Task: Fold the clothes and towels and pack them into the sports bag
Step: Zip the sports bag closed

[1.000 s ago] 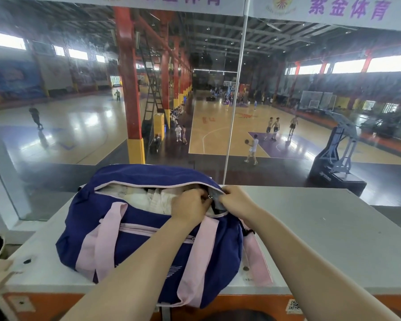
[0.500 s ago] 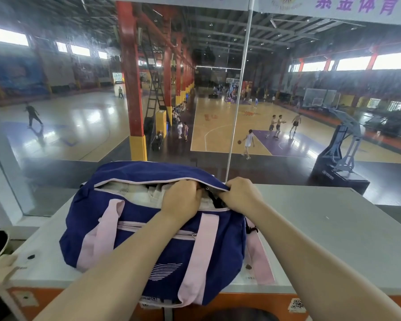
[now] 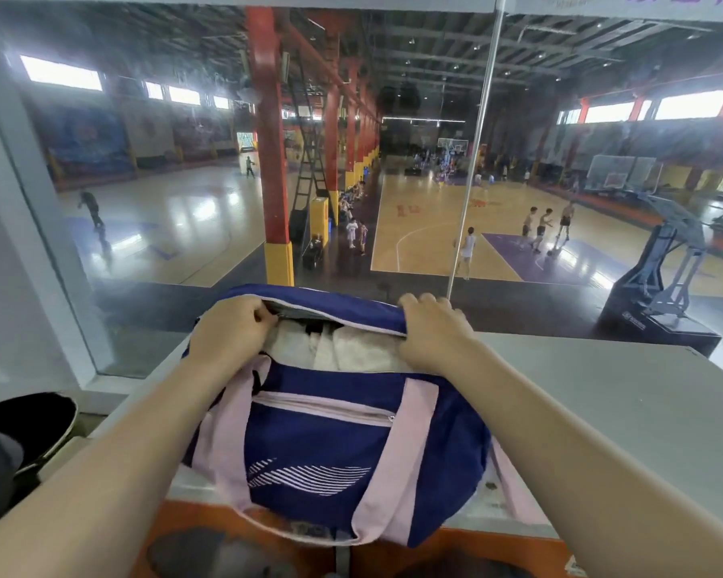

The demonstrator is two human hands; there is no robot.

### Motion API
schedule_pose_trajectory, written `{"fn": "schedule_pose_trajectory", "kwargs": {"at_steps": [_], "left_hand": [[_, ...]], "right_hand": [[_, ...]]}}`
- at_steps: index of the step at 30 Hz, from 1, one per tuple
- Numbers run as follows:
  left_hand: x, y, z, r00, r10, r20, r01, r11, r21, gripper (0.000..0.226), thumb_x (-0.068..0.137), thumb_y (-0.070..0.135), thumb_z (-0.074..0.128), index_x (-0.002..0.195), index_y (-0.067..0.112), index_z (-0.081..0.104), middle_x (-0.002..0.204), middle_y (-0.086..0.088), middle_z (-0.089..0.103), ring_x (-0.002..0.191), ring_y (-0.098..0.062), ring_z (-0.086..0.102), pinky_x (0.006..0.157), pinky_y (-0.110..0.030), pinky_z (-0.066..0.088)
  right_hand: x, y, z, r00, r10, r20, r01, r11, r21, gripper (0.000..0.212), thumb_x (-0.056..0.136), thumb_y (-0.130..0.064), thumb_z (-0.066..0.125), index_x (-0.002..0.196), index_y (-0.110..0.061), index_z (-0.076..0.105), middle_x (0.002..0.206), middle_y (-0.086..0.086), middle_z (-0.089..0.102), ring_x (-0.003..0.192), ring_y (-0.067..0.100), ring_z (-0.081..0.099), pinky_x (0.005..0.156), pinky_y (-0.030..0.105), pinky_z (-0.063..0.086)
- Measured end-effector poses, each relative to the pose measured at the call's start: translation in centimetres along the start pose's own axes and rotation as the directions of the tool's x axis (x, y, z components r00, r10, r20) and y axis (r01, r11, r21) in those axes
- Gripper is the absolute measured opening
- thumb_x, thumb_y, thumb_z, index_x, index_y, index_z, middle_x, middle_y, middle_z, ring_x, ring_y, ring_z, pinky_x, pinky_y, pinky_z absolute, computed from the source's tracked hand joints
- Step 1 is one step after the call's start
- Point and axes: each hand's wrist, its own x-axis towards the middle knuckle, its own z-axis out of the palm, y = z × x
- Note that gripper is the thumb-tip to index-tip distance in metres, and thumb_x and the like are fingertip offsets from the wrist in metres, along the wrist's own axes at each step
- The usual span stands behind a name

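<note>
A navy sports bag (image 3: 330,444) with pink straps (image 3: 397,465) is seen lying on a grey counter (image 3: 610,410), its near side hanging a little over the counter's front edge. Both hands are placed on the top of the bag, at the two ends of the open mouth.

The left hand (image 3: 230,335) is clenched at the left end of the opening, with the fingers curled tightly around the bag's edge where the zip track begins; whether a zip pull is pinched inside the fist cannot be told. The right hand (image 3: 433,331) is closed over the far flap of the bag at the right end of the opening, the fingers hooked over the navy fabric and the knuckles raised.

Between the two hands the mouth of the bag is held apart. White folded cloth (image 3: 343,350) is seen inside, lying directly below and between the two grips, just beneath the raised far flap. A small dark item (image 3: 314,327) is partly visible at the back of the white cloth, close to the left hand; what it is cannot be made out.

Below the hands, on the near face of the bag, a zipped front pocket (image 3: 322,406) is shown shut, and a striped pale logo (image 3: 309,477) is printed under it. The pink straps run down the front on either side of the pocket.
</note>
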Motion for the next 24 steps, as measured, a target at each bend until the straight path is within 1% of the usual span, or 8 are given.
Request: {"fn": "schedule_pose_trajectory", "kwargs": {"at_steps": [2,4,7,9,12,17,20,24], "left_hand": [[-0.2,0.2,-0.3,0.998,0.045,-0.037,-0.042,0.995,0.085,0.033,0.093,0.03,0.055,0.061,0.026,0.052,0.066,0.005,0.058,0.061,-0.015,0.051,0.055,-0.029,0.033],[-0.2,-0.1,-0.4,0.998,0.045,-0.047,-0.039,0.993,0.116,0.035,0.091,0.032,0.055,0.057,0.024,0.05,0.061,0.006,0.054,0.058,-0.014,0.05,0.051,-0.028,0.031],[-0.5,-1.2,-0.3,0.998,0.0,-0.059,0.006,0.994,0.105,0.033,0.09,0.026,0.054,0.057,0.019,0.048,0.065,0.001,0.053,0.062,-0.022,0.052,0.052,-0.031,0.035],[-0.4,-2.8,-0.6,0.995,-0.074,-0.064,0.078,0.995,0.061,0.032,0.09,0.025,0.053,0.06,0.017,0.047,0.069,-0.001,0.054,0.067,-0.027,0.054,0.056,-0.034,0.039],[0.1,-4.8,-1.1,0.987,-0.158,-0.015,0.159,0.987,0.032,0.027,0.091,0.034,0.055,0.068,0.021,0.052,0.077,0.0,0.06,0.075,-0.025,0.056,0.066,-0.035,0.044],[-0.2,-4.4,0.1,0.994,-0.094,-0.064,0.096,0.995,0.029,0.025,0.091,0.026,0.056,0.068,0.021,0.046,0.082,-0.004,0.057,0.076,-0.029,0.057,0.062,-0.037,0.043],[-0.8,-4.3,0.1,0.993,-0.074,-0.095,0.075,0.997,-0.001,0.019,0.087,0.031,0.067,0.084,0.018,0.054,0.09,-0.001,0.057,0.082,-0.024,0.057,0.069,-0.042,0.05],[-1.8,-3.1,0.4,0.989,0.044,-0.14,-0.046,0.999,-0.015,0.015,0.086,0.028,0.067,0.085,0.02,0.054,0.088,0.001,0.06,0.081,-0.021,0.056,0.069,-0.04,0.05]], "right_hand": [[0.8,-3.5,0.3,0.986,-0.159,-0.055,0.162,0.986,0.048,0.043,0.091,-0.033,0.056,0.131,-0.02,0.047,0.124,0.006,0.056,0.114,0.029,0.053,0.094,0.044,0.043],[1.5,-5.7,0.9,0.97,-0.217,-0.112,0.214,0.976,-0.032,0.033,0.095,-0.031,0.051,0.125,-0.019,0.052,0.119,0.006,0.06,0.109,0.029,0.057,0.088,0.041,0.043],[2.2,-6.0,1.3,0.963,-0.21,-0.171,0.183,0.97,-0.158,0.023,0.097,-0.015,0.045,0.115,-0.015,0.059,0.111,0.006,0.063,0.101,0.029,0.062,0.078,0.037,0.04],[2.5,-5.2,1.4,0.969,-0.18,-0.169,0.157,0.977,-0.145,0.022,0.096,-0.012,0.045,0.112,-0.016,0.06,0.109,0.004,0.064,0.097,0.028,0.063,0.072,0.035,0.037],[2.7,-4.7,1.4,0.969,-0.181,-0.169,0.16,0.979,-0.129,0.022,0.094,-0.012,0.047,0.111,-0.018,0.059,0.107,0.002,0.064,0.094,0.026,0.063,0.068,0.035,0.04],[2.6,-4.8,1.9,0.971,-0.179,-0.161,0.164,0.981,-0.099,0.023,0.094,-0.011,0.048,0.112,-0.017,0.06,0.106,0.003,0.064,0.094,0.026,0.063,0.073,0.035,0.043],[2.5,-3.7,2.0,0.978,-0.17,-0.124,0.169,0.985,-0.021,0.023,0.094,-0.026,0.049,0.113,-0.02,0.061,0.107,0.002,0.064,0.095,0.024,0.061,0.083,0.038,0.048],[1.3,-2.1,1.7,0.985,-0.159,-0.064,0.164,0.983,0.086,0.035,0.092,-0.048,0.048,0.113,-0.023,0.061,0.108,-0.002,0.064,0.096,0.021,0.06,0.094,0.042,0.047]]}}
